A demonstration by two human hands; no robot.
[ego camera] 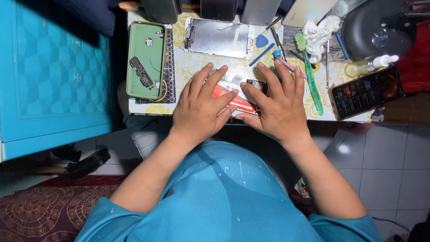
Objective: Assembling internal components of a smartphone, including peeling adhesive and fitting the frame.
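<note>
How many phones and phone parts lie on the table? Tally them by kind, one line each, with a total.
Opened phone under both hands: 1
Detached screen panel: 1
Green phone back with parts: 1
Lit phone at the right edge: 1
Total: 4
The left hand and right hand rest on the opened phone.

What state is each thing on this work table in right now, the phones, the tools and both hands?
opened phone: back off, insides bare, under both hands
left hand: flat, fingers spread on it
right hand: flat, fingers spread on it
screen panel: detached, lying flat
green phone shell: open, parts showing
black phone: screen lit
green toothbrush: lying loose
dropper bottle: capped, on its side
</note>
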